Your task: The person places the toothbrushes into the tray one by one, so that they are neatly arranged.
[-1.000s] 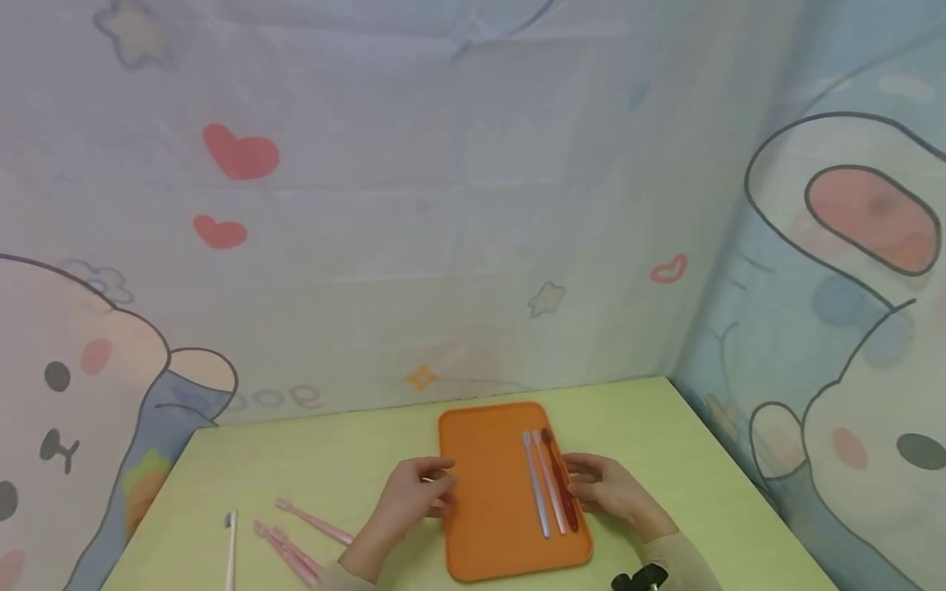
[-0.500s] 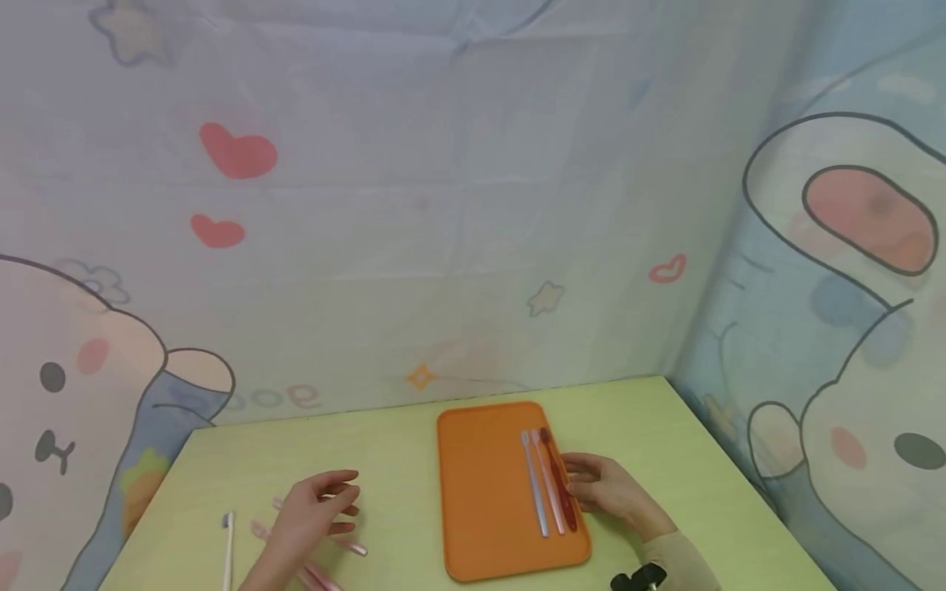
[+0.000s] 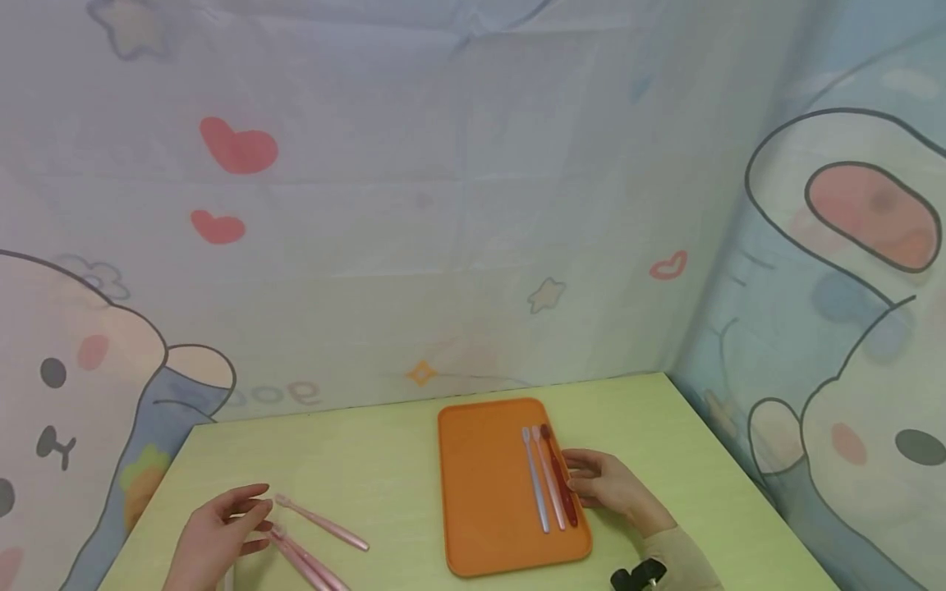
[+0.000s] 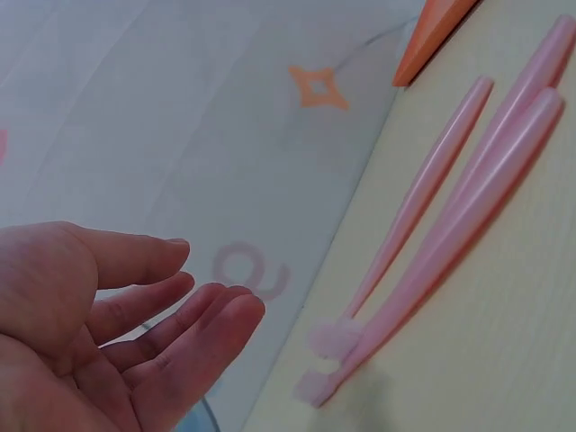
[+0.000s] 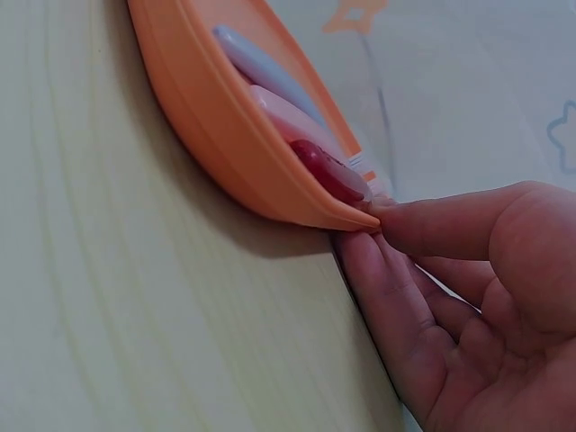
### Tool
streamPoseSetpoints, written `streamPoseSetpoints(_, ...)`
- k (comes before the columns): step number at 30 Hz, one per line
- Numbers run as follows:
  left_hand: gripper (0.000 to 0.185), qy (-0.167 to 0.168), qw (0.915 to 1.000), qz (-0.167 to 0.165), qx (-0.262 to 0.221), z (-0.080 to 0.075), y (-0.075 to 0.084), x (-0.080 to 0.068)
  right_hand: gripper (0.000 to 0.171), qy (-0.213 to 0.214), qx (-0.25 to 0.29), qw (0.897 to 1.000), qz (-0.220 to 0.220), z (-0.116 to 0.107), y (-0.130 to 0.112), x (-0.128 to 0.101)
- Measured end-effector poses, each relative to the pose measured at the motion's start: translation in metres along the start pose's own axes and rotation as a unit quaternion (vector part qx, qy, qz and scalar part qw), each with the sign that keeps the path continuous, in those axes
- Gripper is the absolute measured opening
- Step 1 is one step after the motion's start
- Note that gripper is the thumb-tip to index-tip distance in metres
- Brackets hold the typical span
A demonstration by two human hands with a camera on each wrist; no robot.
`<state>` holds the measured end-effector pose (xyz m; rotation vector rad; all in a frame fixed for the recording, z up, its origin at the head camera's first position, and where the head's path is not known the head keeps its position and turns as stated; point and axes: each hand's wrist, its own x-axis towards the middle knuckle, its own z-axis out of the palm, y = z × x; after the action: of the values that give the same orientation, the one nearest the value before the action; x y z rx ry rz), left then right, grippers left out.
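Note:
An orange tray (image 3: 488, 492) lies on the table, with three toothbrushes along its right side: a bluish one (image 3: 535, 480), a pink one (image 3: 550, 484) and a dark red one (image 3: 562, 484). My right hand (image 3: 609, 488) pinches the tray's right rim between thumb and fingers, plain in the right wrist view. Over the table's left part hovers my left hand (image 3: 222, 529), fingers relaxed and holding nothing. Beside it lie several pink toothbrushes (image 3: 325, 523), heads toward the hand. A white toothbrush (image 3: 228, 579) is mostly hidden beneath the left hand.
The pale yellow-green table (image 3: 399, 476) ends at a cartoon-printed curtain (image 3: 414, 205) behind and on the right. A black device (image 3: 639, 574) sits at the right wrist.
My left hand has left the tray's left side and moved left past the pink toothbrushes, now covering most of the white one. My right hand stays at the tray rim.

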<state>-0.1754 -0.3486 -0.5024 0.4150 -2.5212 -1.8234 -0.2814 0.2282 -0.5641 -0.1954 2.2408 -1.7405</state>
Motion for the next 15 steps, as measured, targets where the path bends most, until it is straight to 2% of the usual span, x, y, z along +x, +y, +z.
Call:
streamPoseSetpoints(8, 0.059, 0.014, 0.9992, -0.029, 0.026, -0.054, -0.009, -0.004, 0.056, 0.011, -0.01, 1.0, 0.003, 0.0, 0.0, 0.002)
streamPoseSetpoints(12, 0.056, 0.014, 0.9982, -0.049, 0.032, -0.084, -0.022, -0.004, 0.057, 0.011, -0.01, 1.0, 0.0, 0.0, 0.003, 0.003)
streamPoseSetpoints(15, 0.063, 0.016, 0.9963, -0.074, 0.041, -0.102, -0.036, -0.005, 0.057, 0.012, -0.011, 1.0, -0.002, 0.0, 0.004, 0.003)
